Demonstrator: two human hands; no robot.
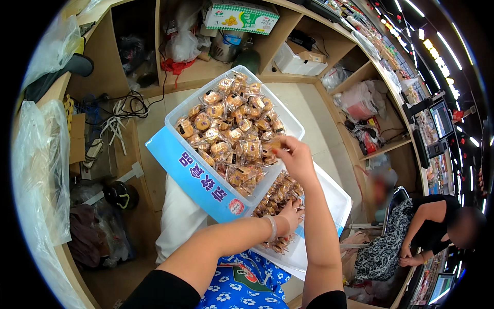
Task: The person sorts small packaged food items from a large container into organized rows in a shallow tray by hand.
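Observation:
A large clear plastic tub [296, 121] full of round golden pastries in clear wrappers [234, 116] stands tilted before me, with a blue printed panel [193, 177] along its near side. My right hand [296, 157] is over the tub's right edge, thumb and fingers pinched on a wrapped pastry [272, 148]. Lower down, a white box [332, 201] holds smaller, darker wrapped pastries [280, 193]. My left hand [290, 216], with a bracelet on the wrist, reaches down onto these with its fingers curled. What lies under those fingers is hidden.
Wooden shelving surrounds me, holding a green-and-white carton [241, 16], a white box [298, 59] and bagged items. Black cables [136, 100] and a dark round object [121, 194] are at left. Plastic sheeting [38, 170] hangs at far left. Another person [432, 221] sits at right.

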